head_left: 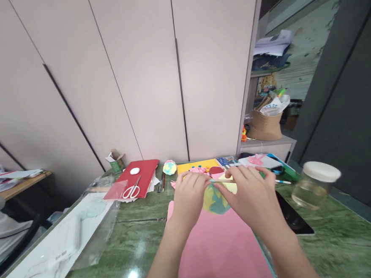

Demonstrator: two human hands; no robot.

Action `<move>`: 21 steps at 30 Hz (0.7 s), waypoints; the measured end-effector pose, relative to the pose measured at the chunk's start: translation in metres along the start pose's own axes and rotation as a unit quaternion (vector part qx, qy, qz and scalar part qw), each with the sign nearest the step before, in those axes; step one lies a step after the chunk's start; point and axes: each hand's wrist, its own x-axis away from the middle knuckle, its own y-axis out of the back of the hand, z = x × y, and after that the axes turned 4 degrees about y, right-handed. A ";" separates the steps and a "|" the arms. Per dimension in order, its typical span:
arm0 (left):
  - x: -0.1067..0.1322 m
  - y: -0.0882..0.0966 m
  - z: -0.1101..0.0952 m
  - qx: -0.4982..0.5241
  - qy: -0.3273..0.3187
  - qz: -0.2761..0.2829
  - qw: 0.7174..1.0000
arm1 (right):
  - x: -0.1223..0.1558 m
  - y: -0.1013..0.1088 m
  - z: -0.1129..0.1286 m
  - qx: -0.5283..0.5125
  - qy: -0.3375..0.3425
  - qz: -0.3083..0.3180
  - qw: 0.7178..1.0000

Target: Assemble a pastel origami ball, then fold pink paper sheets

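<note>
A thin pale stick with a bluish left end spans the gap between my two hands. My left hand is closed, its fingertips pinching around the stick's left end. On the other side, my right hand grips the stick between thumb and fingers. Just below them shows a round yellow piece with blue-green patches, partly covered by my fingers; whether it is held or lies on the paper I cannot tell. Pink paper lies flat beneath both forearms.
Left on the green table are a red folder, white-handled scissors, and a white device with a cable. A lidded jar and a black tablet stand right. Behind are a patterned round piece and yellow paper.
</note>
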 end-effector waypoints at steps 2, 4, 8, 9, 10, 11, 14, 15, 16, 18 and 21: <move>0.000 0.000 0.000 -0.002 0.000 0.000 1.000 | 0.000 -0.001 0.000 0.004 -0.002 0.001 1.000; 0.000 0.000 0.000 -0.001 -0.002 -0.004 1.000 | 0.000 -0.001 0.000 0.007 -0.001 0.001 1.000; 0.000 0.000 0.001 0.007 0.000 -0.010 1.000 | -0.001 0.000 0.001 0.015 0.006 0.000 1.000; 0.001 0.000 0.000 0.010 0.001 -0.008 1.000 | -0.001 0.001 0.001 0.017 0.008 -0.001 1.000; 0.000 0.001 0.000 0.012 0.002 -0.004 1.000 | -0.001 0.001 0.001 0.018 0.011 -0.002 1.000; 0.000 0.002 0.000 0.014 0.003 0.001 1.000 | -0.001 0.001 0.001 0.019 0.013 -0.002 1.000; -0.001 0.005 -0.001 0.031 0.022 0.031 0.999 | -0.001 0.001 0.000 0.020 0.017 0.003 1.000; -0.001 0.006 -0.001 0.043 0.038 0.046 0.997 | -0.001 0.001 0.000 0.020 0.019 0.004 1.000; -0.001 0.007 -0.001 0.057 0.056 0.061 0.995 | 0.000 0.000 0.000 0.019 0.023 0.005 1.000; -0.002 0.008 0.000 0.084 0.088 0.087 0.989 | 0.000 0.000 0.000 0.016 0.030 0.007 0.999; -0.003 0.009 0.000 0.106 0.118 0.112 0.981 | 0.000 0.001 0.001 0.009 0.036 0.016 0.999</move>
